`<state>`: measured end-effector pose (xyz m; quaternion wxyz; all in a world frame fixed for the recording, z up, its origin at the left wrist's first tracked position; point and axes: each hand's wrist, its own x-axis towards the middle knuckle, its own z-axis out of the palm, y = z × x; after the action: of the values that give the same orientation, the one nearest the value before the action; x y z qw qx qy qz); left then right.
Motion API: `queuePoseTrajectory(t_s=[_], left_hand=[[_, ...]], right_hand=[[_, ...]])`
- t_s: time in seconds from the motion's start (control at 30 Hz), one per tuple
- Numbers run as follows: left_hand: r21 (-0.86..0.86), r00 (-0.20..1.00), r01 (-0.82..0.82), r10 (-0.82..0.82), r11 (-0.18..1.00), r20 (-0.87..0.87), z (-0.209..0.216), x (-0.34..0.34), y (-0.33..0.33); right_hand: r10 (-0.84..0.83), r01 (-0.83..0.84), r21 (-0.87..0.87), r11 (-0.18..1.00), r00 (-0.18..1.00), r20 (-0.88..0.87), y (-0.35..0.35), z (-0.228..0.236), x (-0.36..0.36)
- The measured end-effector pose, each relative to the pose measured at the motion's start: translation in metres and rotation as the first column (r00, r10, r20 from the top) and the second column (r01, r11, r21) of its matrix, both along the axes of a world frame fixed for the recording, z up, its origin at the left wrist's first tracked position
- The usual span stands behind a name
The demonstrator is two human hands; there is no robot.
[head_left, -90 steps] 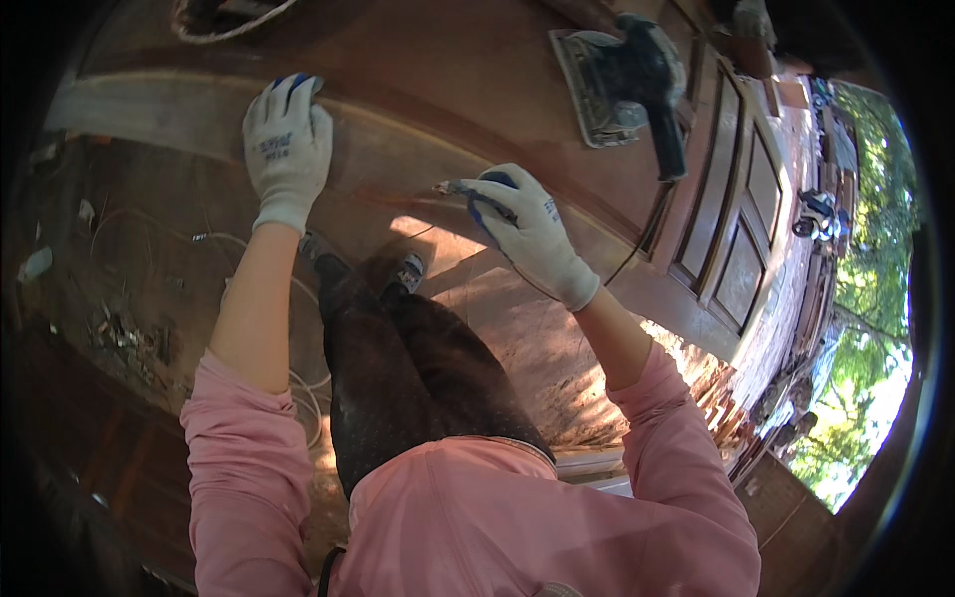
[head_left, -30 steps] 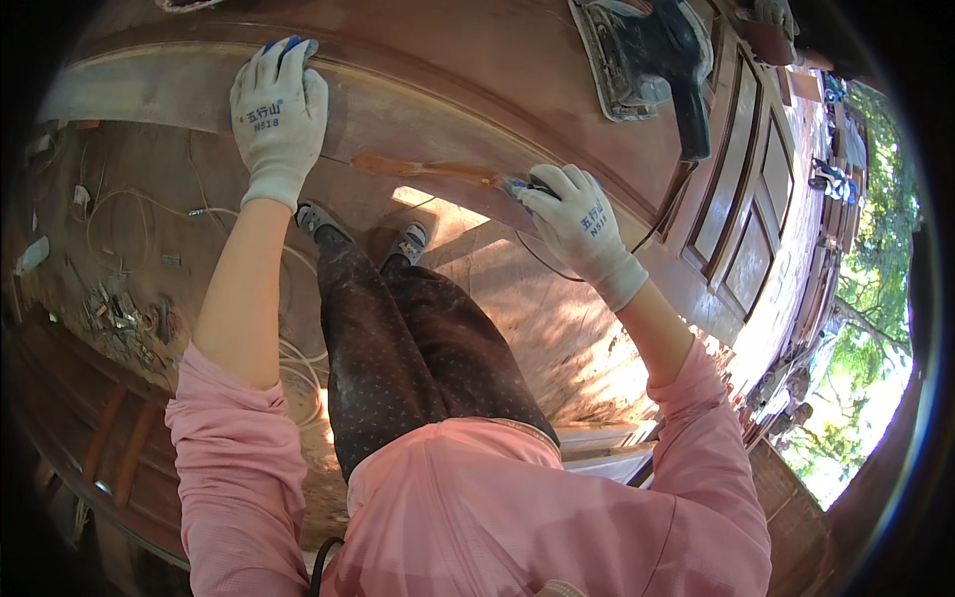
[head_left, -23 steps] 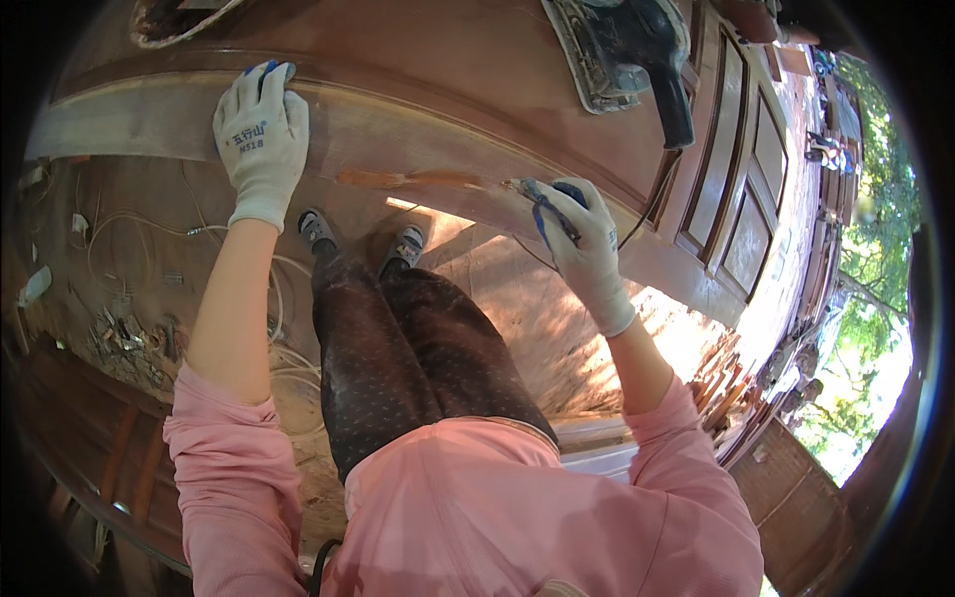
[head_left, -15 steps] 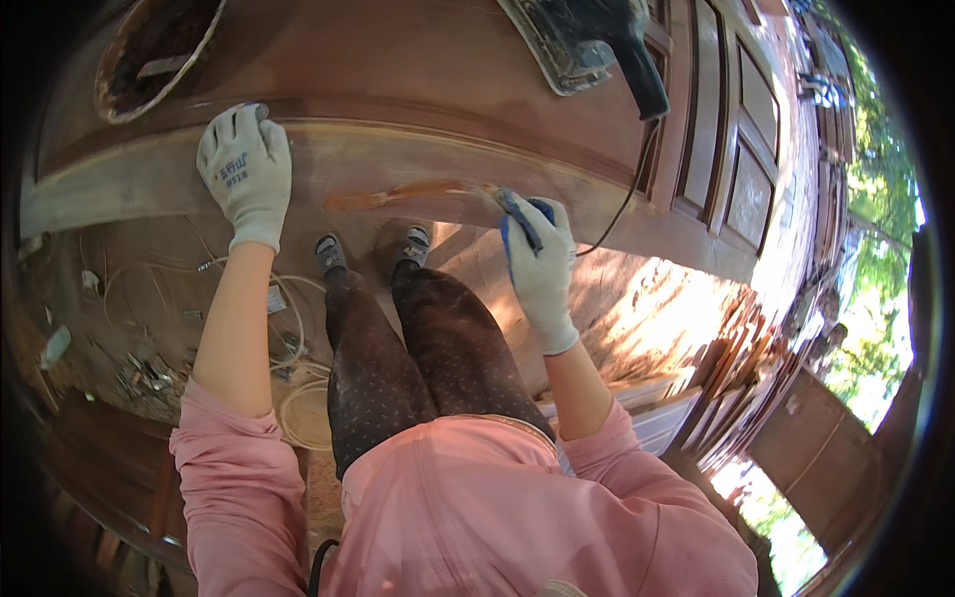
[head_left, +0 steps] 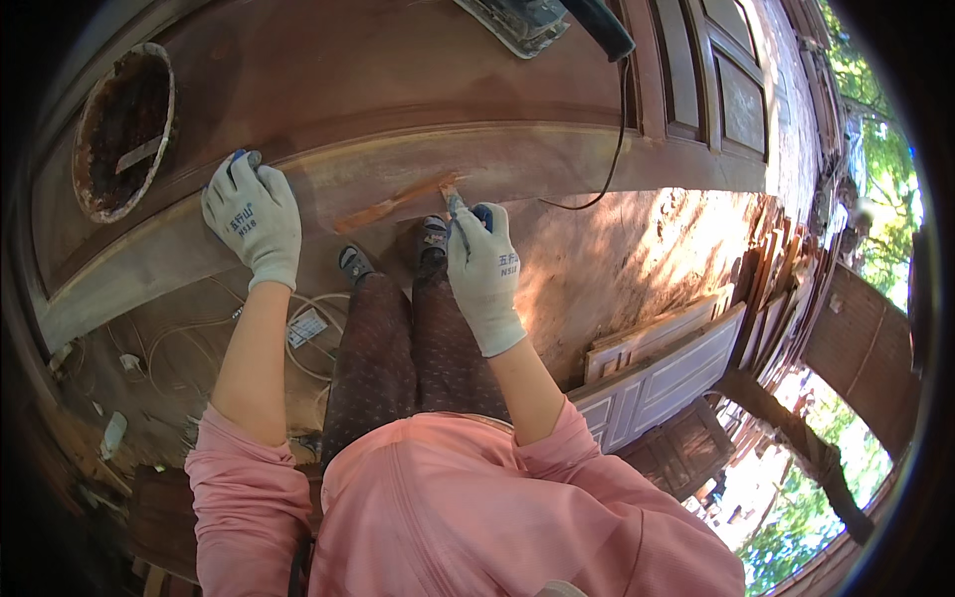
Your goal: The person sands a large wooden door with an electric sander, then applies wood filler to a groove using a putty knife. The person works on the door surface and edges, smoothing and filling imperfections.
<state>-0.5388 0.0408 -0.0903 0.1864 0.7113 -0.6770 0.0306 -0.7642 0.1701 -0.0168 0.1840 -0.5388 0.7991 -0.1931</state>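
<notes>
Filler-coloured patch [head_left: 393, 204], orange-brown and streaky, runs along the near edge of a large reddish-brown wooden panel [head_left: 418, 95]. At its right end lies the tip of a slim tool [head_left: 453, 199], pinched in the gloved right hand [head_left: 483, 267]; the back of that hand faces up, fingers curled round the handle, and the forearm slants up and leftward from the pink sleeve. Left of the patch, the gloved left hand [head_left: 255, 221] rests on the edge strip, fingers close together and slightly bent, its forearm rising almost straight; whether it grips anything cannot be told. Beyond the left hand sits an oval container [head_left: 171, 99] with a pale rim, and farther right a dark power tool [head_left: 603, 30] with a cord [head_left: 615, 164].
</notes>
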Motion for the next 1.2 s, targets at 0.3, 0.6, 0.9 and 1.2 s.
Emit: queuePoseTrajectory(t_s=[0.3, 0.6, 0.9, 1.2], left_hand=[[0.023, 1.0, 0.015, -0.015, 1.0, -0.016, 0.0, -0.004, 0.0], [0.062, 0.999, 0.015, -0.013, 0.998, -0.038, 0.003, -0.009, -0.002], [0.066, 0.999, 0.008, -0.005, 0.998, -0.033, 0.001, -0.013, -0.004], [0.054, 1.0, 0.016, -0.016, 0.998, 0.0, 0.002, -0.016, -0.006]], right_hand=[[-0.131, 0.129, -0.064, 0.99, 0.991, -0.035, -0.008, -0.005, 0.006], [-0.191, 0.185, -0.115, 0.976, 0.98, -0.047, -0.005, -0.008, 0.003], [-0.222, 0.204, -0.194, 0.959, 0.972, -0.074, -0.007, -0.003, -0.006], [-0.093, 0.086, -0.071, 0.994, 0.991, -0.101, -0.014, 0.009, -0.024]])
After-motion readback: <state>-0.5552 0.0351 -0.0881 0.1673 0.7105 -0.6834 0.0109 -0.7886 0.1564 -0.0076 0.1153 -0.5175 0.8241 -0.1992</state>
